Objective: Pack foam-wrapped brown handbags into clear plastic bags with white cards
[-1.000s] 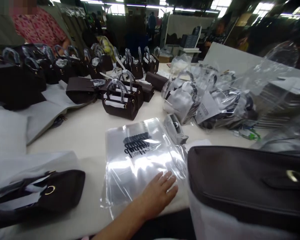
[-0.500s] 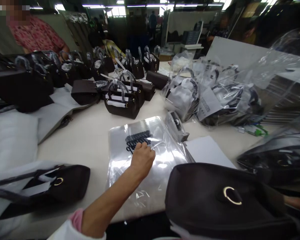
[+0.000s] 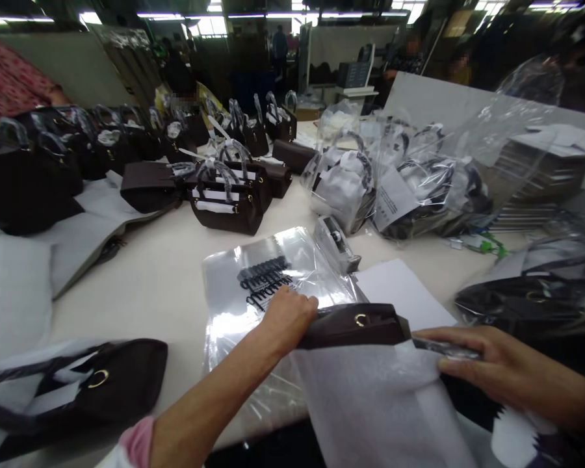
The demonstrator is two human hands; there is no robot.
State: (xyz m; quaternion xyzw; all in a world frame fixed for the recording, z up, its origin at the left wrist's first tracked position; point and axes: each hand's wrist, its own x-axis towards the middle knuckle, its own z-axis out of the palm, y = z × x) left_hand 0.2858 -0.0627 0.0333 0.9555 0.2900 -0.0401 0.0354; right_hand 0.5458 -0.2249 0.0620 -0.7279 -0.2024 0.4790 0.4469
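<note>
My left hand (image 3: 288, 316) is closed over the stack of clear printed plastic bags (image 3: 234, 266), at the left end of a dark brown handbag (image 3: 353, 328). What its curled fingers grip is too small to make out. On the right, my right hand (image 3: 482, 357) pinches the bag's plastic-wrapped handle (image 3: 451, 351), thumb below and fingers above. White tissue (image 3: 370, 390) hangs from the near side of the handbag. Another brown handbag (image 3: 131, 377) with a gold ring lies at the lower left.
Wrapped handbags (image 3: 229, 205) fill the back left of the white table (image 3: 141, 273). Plastic-covered bags (image 3: 346, 188), a tape dispenser (image 3: 336, 244), white paper (image 3: 402, 292) and stacked boards (image 3: 541, 169) are to the right. A person in a pink patterned shirt (image 3: 14, 75) stands back left.
The handbag at the right has turned and moved left, now showing tissue and its handle. My right hand has come into clear view holding it. The camera view has shifted right.
</note>
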